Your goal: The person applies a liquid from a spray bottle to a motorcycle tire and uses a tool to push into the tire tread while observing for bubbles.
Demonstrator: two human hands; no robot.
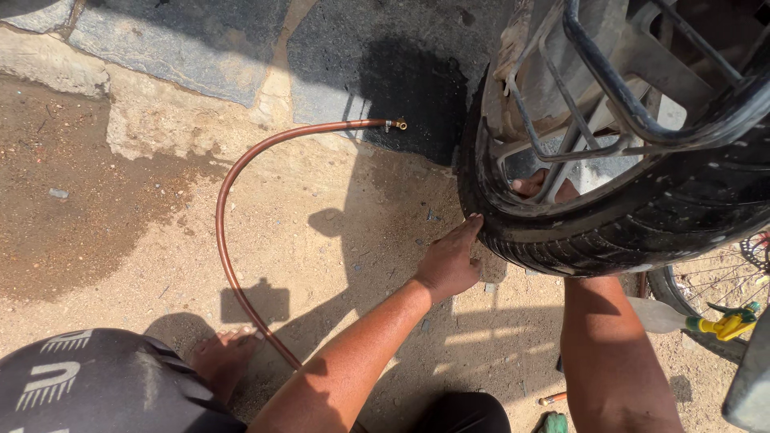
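Tyre stands upright on the sandy ground, wheel held in the bike frame. Left hand pressed flat on the tread, fingers together, gripping nothing. Right hand reaches behind the tyre through the rim; fingers mostly hidden, can't tell. Risk: the wheel rolls and pinches those fingers. Air hose lies loose left of the tyre, a trip hazard.
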